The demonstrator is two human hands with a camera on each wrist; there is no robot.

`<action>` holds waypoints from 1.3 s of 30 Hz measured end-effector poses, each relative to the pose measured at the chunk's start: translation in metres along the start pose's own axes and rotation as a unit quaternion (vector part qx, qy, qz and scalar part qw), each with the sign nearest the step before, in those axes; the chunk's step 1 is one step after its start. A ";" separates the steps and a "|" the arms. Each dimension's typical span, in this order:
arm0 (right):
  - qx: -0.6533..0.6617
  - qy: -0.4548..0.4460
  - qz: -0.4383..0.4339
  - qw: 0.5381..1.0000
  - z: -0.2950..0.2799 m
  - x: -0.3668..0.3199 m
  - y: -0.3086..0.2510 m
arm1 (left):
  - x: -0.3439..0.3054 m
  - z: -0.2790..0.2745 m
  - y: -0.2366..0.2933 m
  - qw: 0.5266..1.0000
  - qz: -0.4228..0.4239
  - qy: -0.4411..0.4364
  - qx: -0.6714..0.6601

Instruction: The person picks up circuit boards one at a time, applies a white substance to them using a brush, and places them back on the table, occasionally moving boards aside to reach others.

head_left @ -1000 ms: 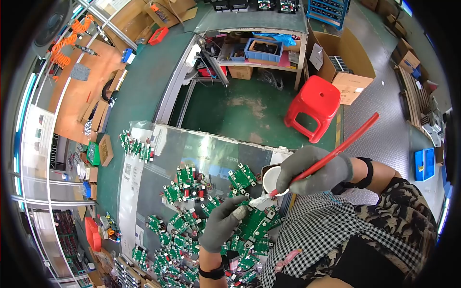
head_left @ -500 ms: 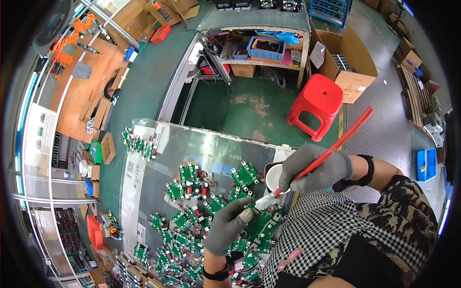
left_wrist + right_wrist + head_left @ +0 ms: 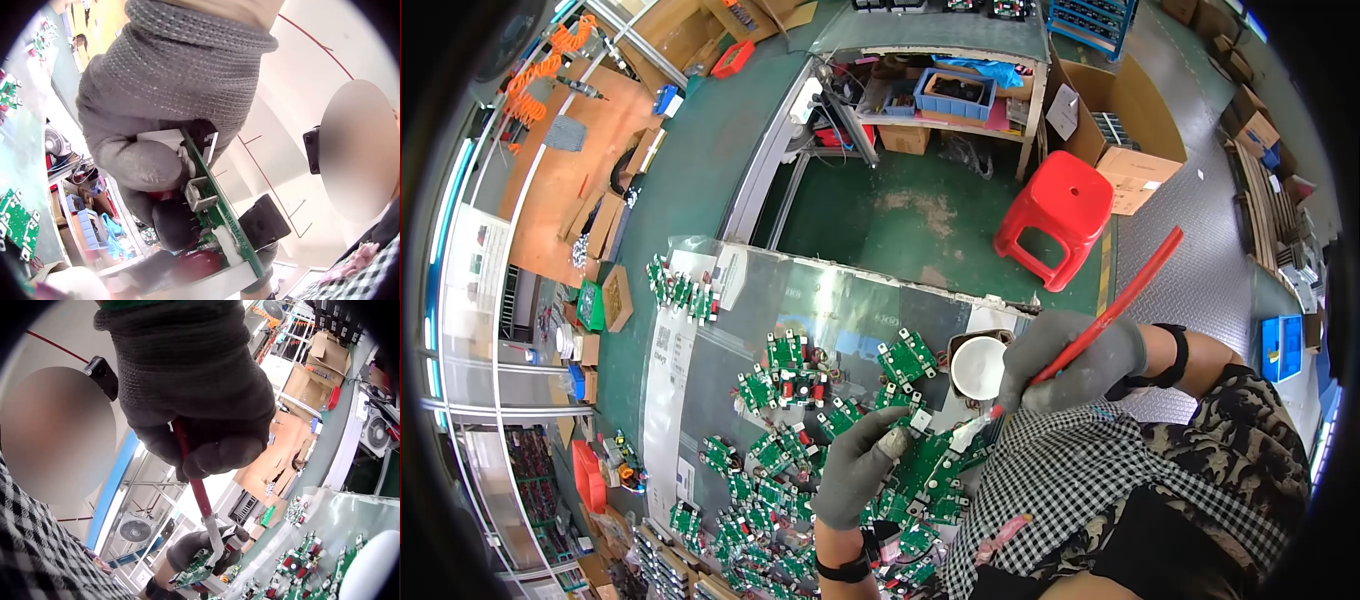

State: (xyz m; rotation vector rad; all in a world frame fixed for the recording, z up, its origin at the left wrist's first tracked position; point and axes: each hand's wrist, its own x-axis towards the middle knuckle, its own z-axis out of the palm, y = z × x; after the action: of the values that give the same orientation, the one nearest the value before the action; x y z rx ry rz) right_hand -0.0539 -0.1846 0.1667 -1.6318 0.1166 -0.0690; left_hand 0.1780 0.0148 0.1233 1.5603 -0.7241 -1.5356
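Observation:
My gloved left hand (image 3: 860, 468) grips a green circuit board (image 3: 220, 215) by its edge, fingers and thumb on either side, above the heap of boards. White paste (image 3: 226, 245) lies along one face of this board, near its metal and black parts. In my gloved right hand (image 3: 1078, 360) is a long red-handled brush (image 3: 1122, 300), its shaft pinched between thumb and fingers. The whitened brush tip (image 3: 968, 432) points down toward the held board, and in the right wrist view it overlaps that board. Just beside the right hand stands a white cup (image 3: 977, 367).
Many loose circuit boards (image 3: 775, 480) cover the near part of the glass-topped table (image 3: 745, 290); another group (image 3: 685, 290) lies at its far left corner. A red stool (image 3: 1065, 200) stands beyond the table, with a large cardboard box (image 3: 1145, 170) behind it.
My right hand and the brush have shifted slightly right, the tip moving away from the left fingers, and more of the white cup shows. The left hand keeps hold of its board.

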 end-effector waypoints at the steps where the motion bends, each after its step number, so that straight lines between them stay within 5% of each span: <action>1: -0.013 0.019 -0.014 1.000 -0.001 0.000 0.002 | 0.001 -0.001 -0.002 1.000 0.005 0.004 -0.009; 8: -0.014 0.045 -0.104 0.993 0.003 0.002 -0.006 | 0.000 -0.005 0.001 0.999 0.020 0.032 0.001; 12: -0.014 -0.003 -0.011 1.000 -0.002 0.006 -0.006 | 0.000 -0.006 0.000 0.999 0.026 0.030 0.002; 15: -0.016 0.066 -0.010 0.998 -0.013 0.003 -0.005 | -0.004 -0.005 0.000 0.995 0.074 0.073 -0.007; 17: -0.006 0.100 -0.043 0.994 -0.006 0.003 -0.006 | -0.008 0.002 0.006 0.969 0.042 0.186 -0.155; 20: 0.003 0.131 -0.069 0.989 0.010 0.006 -0.012 | 0.013 0.013 -0.014 0.911 0.199 0.193 -0.304; 26: -0.068 0.173 -0.181 0.966 0.028 0.017 0.005 | 0.021 0.046 0.002 0.854 0.271 0.272 -0.351; 30: -0.105 0.159 -0.193 0.962 0.028 0.025 0.005 | 0.019 0.045 -0.007 0.882 0.266 0.278 -0.273; 37: -0.080 0.140 -0.163 0.973 0.019 0.021 0.007 | 0.012 0.051 0.000 0.861 0.288 0.249 -0.338; 39: -0.085 0.126 -0.219 0.964 0.021 0.027 0.002 | 0.012 0.050 0.000 0.871 0.271 0.254 -0.320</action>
State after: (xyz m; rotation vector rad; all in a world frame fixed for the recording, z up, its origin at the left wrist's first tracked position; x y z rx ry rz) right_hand -0.0247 -0.1668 0.1622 -1.7913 -0.0476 -0.6226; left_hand 0.1294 -0.0033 0.1207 1.0458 -0.2576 -0.7648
